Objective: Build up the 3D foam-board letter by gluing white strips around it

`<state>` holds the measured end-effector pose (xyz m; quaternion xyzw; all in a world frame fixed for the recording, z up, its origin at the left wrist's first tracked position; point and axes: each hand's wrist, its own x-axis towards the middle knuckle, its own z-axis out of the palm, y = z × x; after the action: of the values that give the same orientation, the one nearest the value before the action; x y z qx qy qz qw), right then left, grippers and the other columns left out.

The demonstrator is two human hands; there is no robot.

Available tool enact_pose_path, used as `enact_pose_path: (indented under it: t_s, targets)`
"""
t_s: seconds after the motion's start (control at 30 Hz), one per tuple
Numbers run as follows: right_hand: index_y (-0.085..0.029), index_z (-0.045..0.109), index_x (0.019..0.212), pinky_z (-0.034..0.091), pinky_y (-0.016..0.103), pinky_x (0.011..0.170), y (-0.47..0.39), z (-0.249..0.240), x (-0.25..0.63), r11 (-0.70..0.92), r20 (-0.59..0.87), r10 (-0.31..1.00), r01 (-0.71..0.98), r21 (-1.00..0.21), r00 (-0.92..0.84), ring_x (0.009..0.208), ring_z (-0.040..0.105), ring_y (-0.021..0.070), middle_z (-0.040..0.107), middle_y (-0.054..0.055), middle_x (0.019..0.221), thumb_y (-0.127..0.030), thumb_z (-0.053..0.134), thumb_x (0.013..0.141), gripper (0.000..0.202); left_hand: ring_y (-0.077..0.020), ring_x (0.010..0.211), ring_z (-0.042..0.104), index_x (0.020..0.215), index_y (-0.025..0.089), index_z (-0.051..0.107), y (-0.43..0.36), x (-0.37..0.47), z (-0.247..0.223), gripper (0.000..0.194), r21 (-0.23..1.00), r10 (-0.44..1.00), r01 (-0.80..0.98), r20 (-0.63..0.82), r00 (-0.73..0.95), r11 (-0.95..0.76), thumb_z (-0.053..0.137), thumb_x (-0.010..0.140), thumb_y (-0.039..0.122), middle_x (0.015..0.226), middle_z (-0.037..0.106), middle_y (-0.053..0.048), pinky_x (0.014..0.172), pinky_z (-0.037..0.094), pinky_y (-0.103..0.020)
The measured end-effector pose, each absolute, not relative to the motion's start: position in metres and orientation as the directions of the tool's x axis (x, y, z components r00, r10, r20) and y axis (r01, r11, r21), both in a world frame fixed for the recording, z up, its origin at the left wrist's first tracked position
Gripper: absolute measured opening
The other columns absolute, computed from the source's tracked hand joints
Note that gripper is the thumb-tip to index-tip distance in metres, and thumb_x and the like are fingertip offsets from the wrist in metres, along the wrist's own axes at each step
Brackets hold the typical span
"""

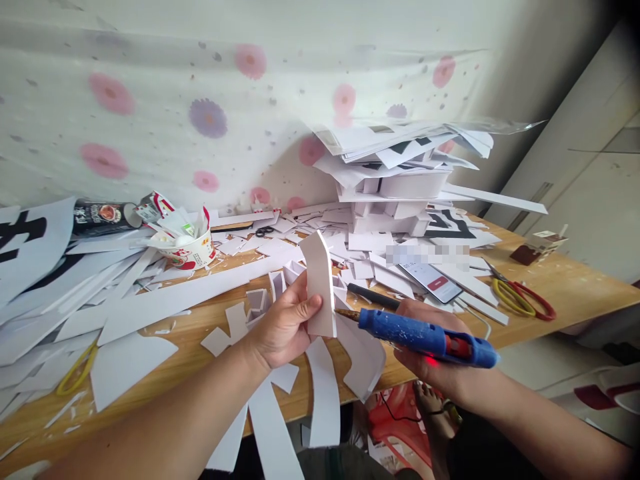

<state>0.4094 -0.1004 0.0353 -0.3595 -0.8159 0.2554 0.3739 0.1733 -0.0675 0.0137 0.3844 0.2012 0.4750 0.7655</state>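
Observation:
My left hand (287, 317) pinches a curved white foam board piece (319, 280), held upright over the table with the thumb on its face. In my right hand (440, 363) is a blue glue gun (425, 337), its nozzle pointing left at the lower right edge of the piece. Whether the tip touches that edge I cannot tell. A red light glows on the gun's underside. Small white box-like pieces (257, 303) lie behind my left hand, and a long curved white strip (324, 393) hangs over the table's front edge below it.
White scraps and sheets cover much of the wooden table (590, 280). A paper bucket (187, 250) and a black can (105, 217) stand at the back left. A phone (430, 280) and red-yellow scissors (523, 298) lie right; yellow-handled scissors (77, 370) lie left. A red stool (395, 427) is below.

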Motion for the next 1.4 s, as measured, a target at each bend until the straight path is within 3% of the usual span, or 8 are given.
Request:
enact_pose_path:
  t_s: [0.17, 0.43, 0.77, 1.4]
  targets:
    - [-0.021, 0.05, 0.068, 0.04, 0.029, 0.055, -0.1013, 0.0315, 0.4137, 0.596, 0.411, 0.791, 0.418, -0.685, -0.453, 0.06, 0.05, 0.0146, 0.054, 0.001, 0.069, -0.017, 0.055, 0.078, 0.012, -0.0088, 0.058, 0.056, 0.121, 0.025, 0.058, -0.0676, 0.1736, 0.0146, 0.053, 0.765, 0.903, -0.583, 0.006, 0.429, 0.272, 0.08, 0.074, 0.022, 0.077, 0.063, 0.002, 0.056, 0.045, -0.02]
    - [-0.021, 0.051, 0.069, 0.036, 0.03, 0.055, -0.1031, 0.0283, 0.4112, 0.566, 0.354, 0.798, 0.403, -0.719, -0.488, 0.061, 0.046, 0.0144, 0.049, 0.0, 0.068, -0.013, 0.056, 0.073, 0.01, -0.0086, 0.052, 0.047, 0.116, 0.021, 0.061, -0.0673, 0.1739, 0.0167, 0.044, 0.802, 0.901, -0.545, 0.022, 0.434, 0.243, 0.077, 0.077, 0.035, 0.06, 0.052, 0.004, 0.045, 0.038, -0.016]
    - [-0.021, 0.053, 0.071, 0.037, 0.029, 0.055, -0.1061, 0.0272, 0.4123, 0.575, 0.349, 0.789, 0.408, -0.709, -0.506, 0.061, 0.047, 0.0142, 0.049, 0.0, 0.069, -0.008, 0.054, 0.068, 0.013, -0.0092, 0.058, 0.052, 0.119, 0.022, 0.059, -0.0677, 0.1769, 0.0142, 0.04, 0.81, 0.898, -0.56, 0.105, 0.427, 0.171, 0.073, 0.082, 0.029, 0.06, 0.052, 0.005, 0.064, 0.049, -0.019]
    - [-0.022, 0.046, 0.066, 0.033, 0.029, 0.052, -0.1054, 0.0276, 0.4129, 0.589, 0.372, 0.795, 0.465, -0.661, -0.479, 0.059, 0.043, 0.0143, 0.044, -0.001, 0.063, -0.011, 0.053, 0.072, 0.015, -0.0085, 0.06, 0.053, 0.113, 0.021, 0.061, -0.0672, 0.1764, 0.0147, 0.031, 0.804, 0.884, -0.569, 0.13, 0.449, 0.171, 0.07, 0.084, 0.023, 0.069, 0.056, 0.002, 0.064, 0.052, -0.02]
